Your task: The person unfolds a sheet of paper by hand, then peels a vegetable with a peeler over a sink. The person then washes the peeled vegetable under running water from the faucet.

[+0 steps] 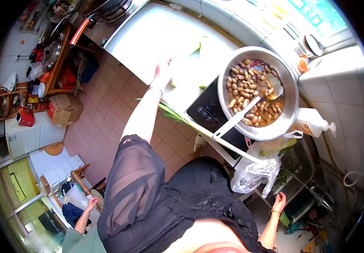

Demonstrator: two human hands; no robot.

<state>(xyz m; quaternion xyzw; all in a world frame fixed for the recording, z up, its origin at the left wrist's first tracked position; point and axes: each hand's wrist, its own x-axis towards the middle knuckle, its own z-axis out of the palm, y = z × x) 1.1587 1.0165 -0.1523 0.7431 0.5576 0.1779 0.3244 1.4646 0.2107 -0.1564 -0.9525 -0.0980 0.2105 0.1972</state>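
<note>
My left hand [163, 75] reaches over the white countertop [148, 38], its fingers washed out by glare; a small red spot shows at them. Small green pieces [202, 87] lie near it, and a pale green stalk [198, 46] lies farther back. Long green leaves [171, 113] hang along the counter's front edge. My right hand [279, 203], with a bracelet at the wrist, is low at the right beside the sink [293, 192]. Its fingers are apart, with nothing visible in them. A green leaf [284, 219] is close to that wrist.
A metal pot [290, 105] of peanuts in liquid, with a ladle [239, 117] in it, stands on a black cooktop [205, 107]. Beside it are a clear plastic bag [257, 175] and a white pump bottle [312, 122]. Another person's hand [91, 204] shows at lower left.
</note>
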